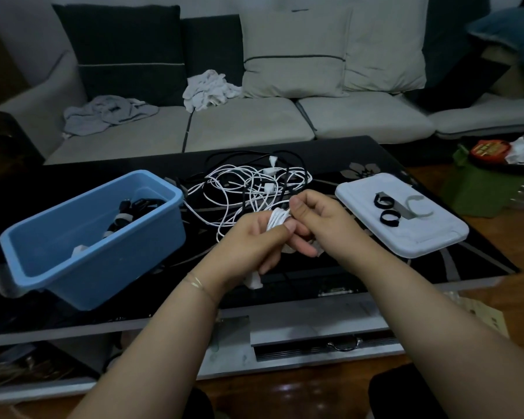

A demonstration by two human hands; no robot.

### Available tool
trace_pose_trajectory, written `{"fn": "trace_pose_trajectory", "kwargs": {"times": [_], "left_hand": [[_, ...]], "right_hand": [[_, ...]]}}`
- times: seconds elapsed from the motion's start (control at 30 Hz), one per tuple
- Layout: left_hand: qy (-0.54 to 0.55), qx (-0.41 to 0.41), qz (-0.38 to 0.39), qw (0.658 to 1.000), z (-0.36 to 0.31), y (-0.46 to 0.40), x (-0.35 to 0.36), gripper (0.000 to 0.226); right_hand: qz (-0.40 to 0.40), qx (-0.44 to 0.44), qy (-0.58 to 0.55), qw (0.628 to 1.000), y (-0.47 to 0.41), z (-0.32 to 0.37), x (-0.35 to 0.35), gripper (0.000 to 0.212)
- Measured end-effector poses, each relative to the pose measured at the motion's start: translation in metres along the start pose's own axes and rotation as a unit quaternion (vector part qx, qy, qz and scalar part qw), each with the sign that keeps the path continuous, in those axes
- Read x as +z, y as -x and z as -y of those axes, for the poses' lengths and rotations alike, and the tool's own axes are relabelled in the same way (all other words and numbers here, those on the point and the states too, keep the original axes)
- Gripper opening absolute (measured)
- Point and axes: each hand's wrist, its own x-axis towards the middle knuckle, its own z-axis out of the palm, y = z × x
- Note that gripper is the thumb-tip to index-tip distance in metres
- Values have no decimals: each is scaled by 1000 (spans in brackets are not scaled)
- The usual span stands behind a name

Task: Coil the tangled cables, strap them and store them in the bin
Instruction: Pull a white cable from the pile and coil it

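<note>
Both forearms come up from the bottom of the frame and meet at centre, above the front of the black desk [330, 164]. Left hand [248, 240] has its fingers [300, 247] curled round a small white cable coil [277, 220], thumb clamped across the loops. Right hand [321, 219] pinches the same coil from the right, thumb on top. Coil's long axis runs lower left to upper right, and its free strand trails away toward the upper centre into the tangled cables [248, 186] just beyond the knuckles. Left hand looks like the anchor, right the winder, so more slack must come from that pile. Blue bin [164, 225] sits at left, already holding bundles. Black straps [386, 211] wait on the white lid [436, 240] at right, nearer the right hand.
</note>
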Motion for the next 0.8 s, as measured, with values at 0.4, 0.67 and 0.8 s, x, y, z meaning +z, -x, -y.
{"fn": "trace_pose_trajectory", "kwargs": {"times": [0.4,0.67,0.8], "left_hand": [[300,49,-170,937,-12,-1,-16,30],[222,24,-225,948,-10,-1,-19,28],[139,35,-234,962,-9,-3,-12,24]], "right_hand": [[99,-39,440,892,7,-16,27,25],[111,-125,541,824,14,1,35,29],[117,-148,567,802,17,3,36,31]]}}
